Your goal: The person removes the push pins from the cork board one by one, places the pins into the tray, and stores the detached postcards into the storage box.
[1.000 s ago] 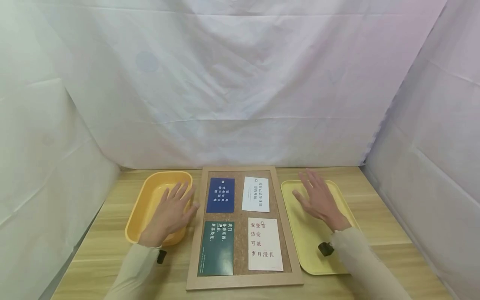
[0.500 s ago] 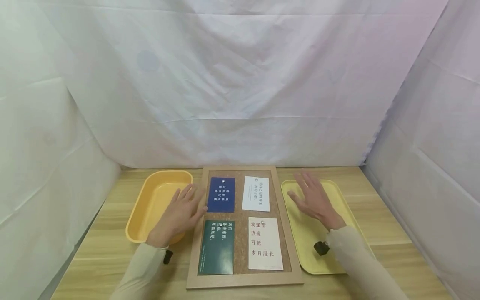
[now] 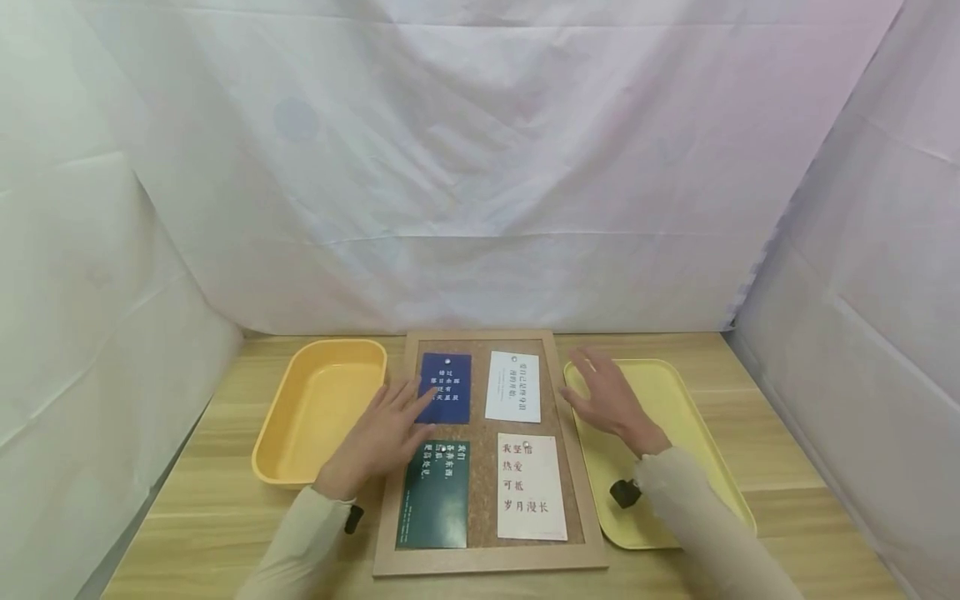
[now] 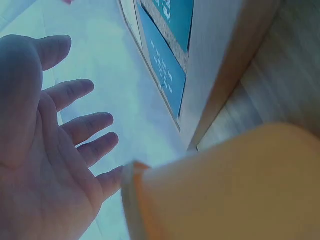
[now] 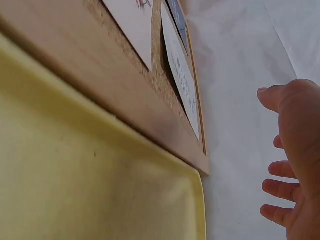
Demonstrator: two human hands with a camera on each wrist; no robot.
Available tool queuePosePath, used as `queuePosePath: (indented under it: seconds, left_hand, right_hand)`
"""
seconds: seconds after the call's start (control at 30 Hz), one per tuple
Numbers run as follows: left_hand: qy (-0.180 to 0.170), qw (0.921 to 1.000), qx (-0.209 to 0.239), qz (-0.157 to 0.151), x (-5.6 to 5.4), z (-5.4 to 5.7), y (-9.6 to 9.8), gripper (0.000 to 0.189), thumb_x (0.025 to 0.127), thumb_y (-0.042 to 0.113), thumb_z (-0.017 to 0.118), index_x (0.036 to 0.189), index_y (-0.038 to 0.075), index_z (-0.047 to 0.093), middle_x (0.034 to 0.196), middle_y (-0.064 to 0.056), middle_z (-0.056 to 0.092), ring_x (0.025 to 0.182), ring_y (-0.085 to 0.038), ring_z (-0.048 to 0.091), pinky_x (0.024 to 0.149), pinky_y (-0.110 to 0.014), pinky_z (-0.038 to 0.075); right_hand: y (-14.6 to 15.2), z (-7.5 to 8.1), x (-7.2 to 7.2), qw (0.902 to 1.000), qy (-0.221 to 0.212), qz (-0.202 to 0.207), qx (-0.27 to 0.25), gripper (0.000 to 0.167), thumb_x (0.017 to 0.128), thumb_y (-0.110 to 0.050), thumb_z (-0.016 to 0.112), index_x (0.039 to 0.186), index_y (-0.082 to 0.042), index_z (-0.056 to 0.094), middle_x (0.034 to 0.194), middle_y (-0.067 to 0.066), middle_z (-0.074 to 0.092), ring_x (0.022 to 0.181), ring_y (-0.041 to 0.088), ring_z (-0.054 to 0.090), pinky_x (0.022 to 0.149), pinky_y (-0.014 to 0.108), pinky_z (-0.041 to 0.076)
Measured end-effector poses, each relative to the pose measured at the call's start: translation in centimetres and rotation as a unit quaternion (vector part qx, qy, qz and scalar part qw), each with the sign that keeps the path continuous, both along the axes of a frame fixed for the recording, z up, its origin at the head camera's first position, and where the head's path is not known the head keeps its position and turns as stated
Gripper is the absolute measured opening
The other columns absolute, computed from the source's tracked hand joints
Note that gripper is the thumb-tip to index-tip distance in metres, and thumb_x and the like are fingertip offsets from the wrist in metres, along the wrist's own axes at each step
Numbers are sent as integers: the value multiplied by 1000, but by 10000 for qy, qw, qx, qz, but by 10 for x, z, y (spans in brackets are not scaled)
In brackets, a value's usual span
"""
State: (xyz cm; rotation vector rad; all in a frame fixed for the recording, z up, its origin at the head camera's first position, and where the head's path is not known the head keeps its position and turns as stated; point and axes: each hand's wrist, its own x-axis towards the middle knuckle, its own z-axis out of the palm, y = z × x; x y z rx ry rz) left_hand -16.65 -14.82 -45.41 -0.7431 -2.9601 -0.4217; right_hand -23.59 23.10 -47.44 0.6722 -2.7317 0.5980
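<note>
A wood-framed cork board (image 3: 482, 492) lies on the table with cards pinned to it. The blue card (image 3: 450, 408) is at its upper left and a white card (image 3: 513, 387) at its upper right. Below them are a green card (image 3: 437, 508) and a pinkish-white card with red writing (image 3: 531, 492). My left hand (image 3: 378, 437), fingers spread, is over the board's left edge, its fingertips overlapping the blue card in the head view. Nothing is in it. My right hand (image 3: 611, 404) hovers above the yellow tray's near-board side, fingers extended and holding nothing.
Left of the board stands a deep orange-yellow bin (image 3: 318, 408). A shallow yellow tray (image 3: 675, 417) lies on the right, against the board's frame in the right wrist view. White cloth (image 3: 480, 167) hangs behind and at both sides of the wooden table (image 3: 187, 517).
My left hand has moved right, from over the orange-yellow bin to the board's left edge. The right hand has shifted left toward the board. Cards, bin and tray stay in place.
</note>
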Motion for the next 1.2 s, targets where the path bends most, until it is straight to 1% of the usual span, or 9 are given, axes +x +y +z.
queuePosePath:
  seconds: [0.13,0.23,0.47,0.57,0.67,0.8,1.0,1.07,1.2]
  left_hand:
    - [-50,9999,95,-113,2,0,6,55,100,34,57,149,10,46,159,-21,30,148,-41,23,120,-59,15]
    - [-139,9998,76,-118,3,-1,11,56,100,37,56,149,11,46,159,-20,30,149,-40,22,120,-59,16]
    - [-380,9992,-72,-33,3,-8,17,56,101,40,54,151,17,44,160,-18,30,149,-39,23,119,-60,19]
    - [-456,9989,-123,-2,3,-11,19,57,101,41,54,152,19,42,160,-16,30,149,-38,23,119,-59,20]
    - [-516,9986,-150,-5,2,-13,21,56,101,41,54,152,18,42,160,-17,30,149,-39,23,119,-60,20]
    - [-625,9979,-154,-11,2,-15,22,57,101,41,52,152,17,42,160,-17,29,149,-40,22,119,-61,18]
    - [-821,9964,-190,54,3,-19,24,57,102,43,51,153,19,41,161,-15,28,149,-39,21,120,-60,17]
    - [-886,9958,-208,70,4,-21,25,57,102,44,51,153,19,41,162,-14,27,150,-39,21,120,-60,16]
    - [-988,9948,-221,110,4,-22,27,57,101,44,51,152,20,41,162,-14,27,150,-38,21,120,-60,16]
  right_hand:
    - [-10,0,-1,9999,47,115,-70,61,91,-24,68,142,4,48,144,26,47,133,45,42,110,62,34]
    - [-18,1,-1,9997,-69,175,-125,61,91,-23,68,142,4,47,144,26,47,133,44,43,111,60,34]
    - [-33,1,-4,9987,-443,244,-67,64,94,-29,64,144,6,44,143,27,49,133,44,44,111,58,35]
    - [-40,1,-6,9983,-499,298,-61,63,94,-30,64,144,4,46,139,26,52,131,43,47,110,57,38]
    - [-45,1,-7,9981,-492,358,-69,61,94,-29,65,143,3,47,138,24,54,130,42,48,109,56,39]
    - [-53,1,-6,9976,-572,355,-158,59,95,-30,65,143,-1,49,140,23,54,132,40,47,109,57,39]
    - [-64,2,-7,9968,-686,386,-132,59,96,-31,63,146,-3,47,142,19,53,135,38,45,110,56,38]
    - [-66,1,-8,9963,-767,362,-138,58,97,-31,62,146,-5,47,143,18,52,136,37,45,111,55,38]
    - [-71,0,-8,9936,-1062,281,-247,58,98,-33,61,147,-7,46,146,15,49,138,35,43,111,55,38]
